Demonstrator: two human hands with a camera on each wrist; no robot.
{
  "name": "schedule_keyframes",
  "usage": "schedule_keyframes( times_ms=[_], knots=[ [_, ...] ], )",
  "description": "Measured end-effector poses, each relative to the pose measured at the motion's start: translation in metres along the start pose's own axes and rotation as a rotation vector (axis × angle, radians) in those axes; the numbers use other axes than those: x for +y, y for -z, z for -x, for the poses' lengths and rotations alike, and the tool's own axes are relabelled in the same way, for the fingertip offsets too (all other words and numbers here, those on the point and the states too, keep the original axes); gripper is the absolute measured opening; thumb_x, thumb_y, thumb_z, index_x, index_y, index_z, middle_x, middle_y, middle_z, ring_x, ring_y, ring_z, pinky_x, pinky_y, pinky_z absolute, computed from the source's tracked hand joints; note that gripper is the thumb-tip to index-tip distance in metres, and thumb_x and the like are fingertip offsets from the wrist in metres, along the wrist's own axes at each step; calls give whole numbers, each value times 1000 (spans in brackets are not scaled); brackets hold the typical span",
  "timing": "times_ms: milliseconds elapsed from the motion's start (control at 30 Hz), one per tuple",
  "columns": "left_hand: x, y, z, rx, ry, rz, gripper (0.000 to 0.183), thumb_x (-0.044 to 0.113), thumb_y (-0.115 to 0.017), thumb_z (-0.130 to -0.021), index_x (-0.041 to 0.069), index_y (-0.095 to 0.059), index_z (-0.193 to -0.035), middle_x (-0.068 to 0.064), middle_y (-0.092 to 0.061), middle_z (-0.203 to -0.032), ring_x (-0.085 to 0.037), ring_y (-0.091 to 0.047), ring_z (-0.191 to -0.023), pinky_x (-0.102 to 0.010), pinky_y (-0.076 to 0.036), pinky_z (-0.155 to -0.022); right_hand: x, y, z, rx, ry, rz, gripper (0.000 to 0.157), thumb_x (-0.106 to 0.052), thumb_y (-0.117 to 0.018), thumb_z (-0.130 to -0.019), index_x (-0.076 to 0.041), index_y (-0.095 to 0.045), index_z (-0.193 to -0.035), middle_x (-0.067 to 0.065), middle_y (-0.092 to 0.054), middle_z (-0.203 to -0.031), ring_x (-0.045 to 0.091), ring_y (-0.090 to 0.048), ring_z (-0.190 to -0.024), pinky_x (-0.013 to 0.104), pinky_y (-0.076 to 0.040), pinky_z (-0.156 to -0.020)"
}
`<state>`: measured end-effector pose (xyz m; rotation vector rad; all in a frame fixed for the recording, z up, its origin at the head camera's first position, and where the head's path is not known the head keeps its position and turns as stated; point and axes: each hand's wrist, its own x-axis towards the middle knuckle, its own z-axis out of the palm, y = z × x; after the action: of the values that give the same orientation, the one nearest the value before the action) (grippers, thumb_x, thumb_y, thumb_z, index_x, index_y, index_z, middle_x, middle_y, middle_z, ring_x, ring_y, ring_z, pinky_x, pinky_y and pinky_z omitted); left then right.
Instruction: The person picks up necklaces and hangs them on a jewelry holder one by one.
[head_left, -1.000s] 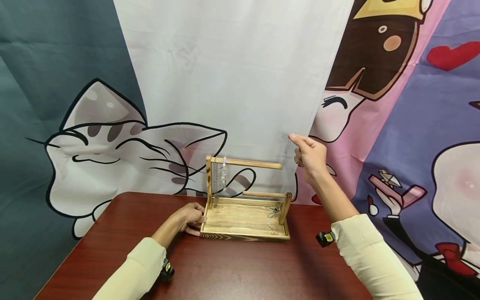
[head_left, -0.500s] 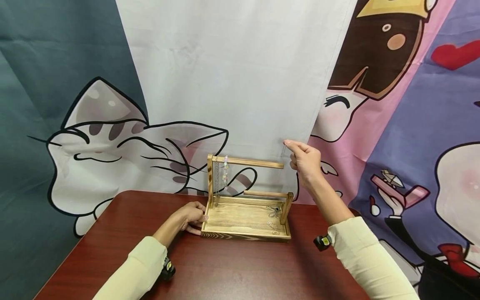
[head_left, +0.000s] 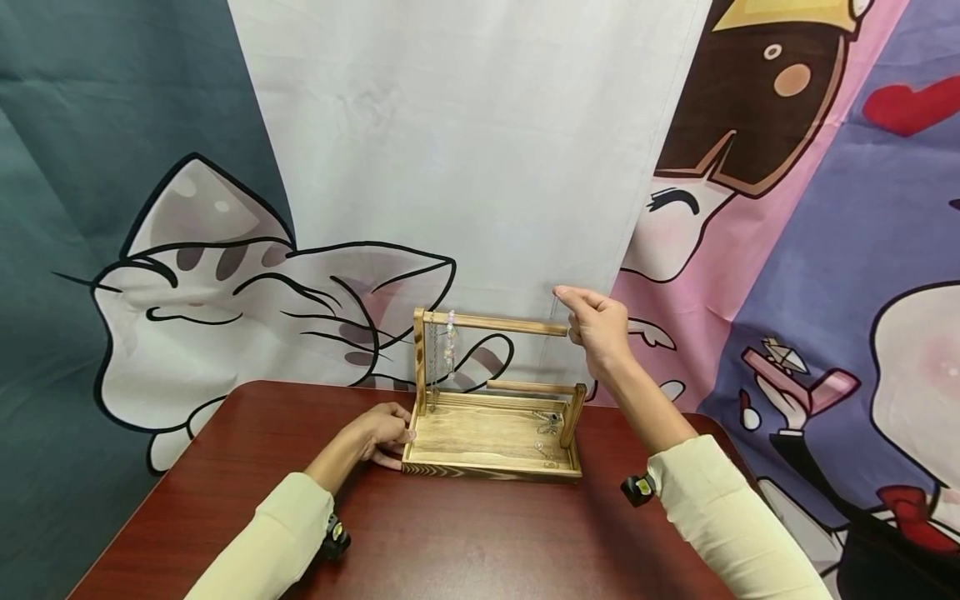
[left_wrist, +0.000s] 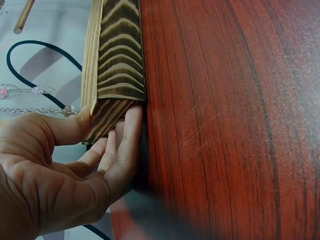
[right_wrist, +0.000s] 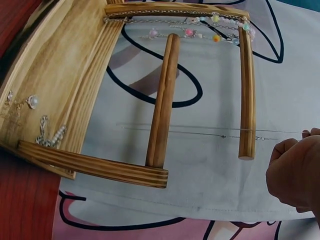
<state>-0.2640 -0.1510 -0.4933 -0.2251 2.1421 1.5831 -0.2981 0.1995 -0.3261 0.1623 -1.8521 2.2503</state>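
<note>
A wooden jewelry stand (head_left: 472, 433) rests on the table, its tray carrying two bars at different heights. My left hand (head_left: 381, 429) grips the tray's left end, thumb at the rim and fingers against the lower side in the left wrist view. My right hand (head_left: 600, 327) pinches a thin silver necklace (right_wrist: 224, 136) between thumb and fingertips, just above the free end of the upper bar (head_left: 510, 325). The necklace hangs down in a narrow loop and overlaps that bar in the right wrist view. A beaded strand (head_left: 450, 342) and silver chain (head_left: 432, 367) hang near the left post.
Small jewelry pieces (head_left: 547, 423) lie at the tray's right side, a pearl-like piece (right_wrist: 33, 102) among them. The lower bar (head_left: 528, 388) reaches left from the right post. A reddish-brown table (head_left: 480, 533) lies beneath, and a printed cloth (head_left: 465, 167) hangs close behind.
My right hand has moved left and slightly down with the necklace, toward the upper bar's free end. The left hand stays on the tray.
</note>
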Motion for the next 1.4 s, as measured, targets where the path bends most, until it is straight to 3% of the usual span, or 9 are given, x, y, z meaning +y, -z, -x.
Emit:
schedule_keyframes(
  times_ms=[100, 267, 533, 1100, 1400],
  knots=[
    [0, 0, 0, -1, -2, 1, 34, -5, -67, -102, -2, -53, -132, -17, -71, -98, -26, -73, -82, -50, -74, -75, 1, -3, 1, -3, -1, 12, 22, -14, -79, -106, -27, -88, -91, -10, -57, -69, 2, -30, -49, 18, -25, -49],
    [0, 0, 0, 0, -1, 0, 34, -5, -67, -102, -2, -53, -133, -18, -71, -98, -26, -74, -82, -50, -74, -75, 5, -6, 2, -11, -4, 25, 20, -15, -80, -106, -26, -88, -91, -12, -46, -58, 2, -29, -50, 18, -24, -49],
    [0, 1, 0, -1, -2, -3, 34, -5, -67, -102, -3, -53, -133, -17, -72, -97, -25, -75, -82, -51, -74, -75, 10, -13, 4, -36, 18, 28, 20, -13, -79, -107, -24, -87, -93, -12, -43, -52, 2, -26, -47, 18, -22, -48],
    [2, 0, 0, -2, -1, 2, 35, -5, -67, -102, -3, -52, -134, -15, -70, -95, -26, -73, -81, -50, -74, -75, 20, -39, 8, -63, -30, 46, 15, -16, -83, -104, -25, -88, -92, -13, -49, -56, 2, -28, -47, 18, -25, -48],
    [1, 1, 1, 1, 1, 8, 35, -5, -67, -102, -4, -52, -134, -15, -70, -96, -26, -73, -82, -51, -74, -75, 25, -56, 13, -90, -32, 77, 5, -20, -86, -102, -16, -89, -101, -12, -43, -52, 2, -28, -46, 19, -27, -48]
  ],
)
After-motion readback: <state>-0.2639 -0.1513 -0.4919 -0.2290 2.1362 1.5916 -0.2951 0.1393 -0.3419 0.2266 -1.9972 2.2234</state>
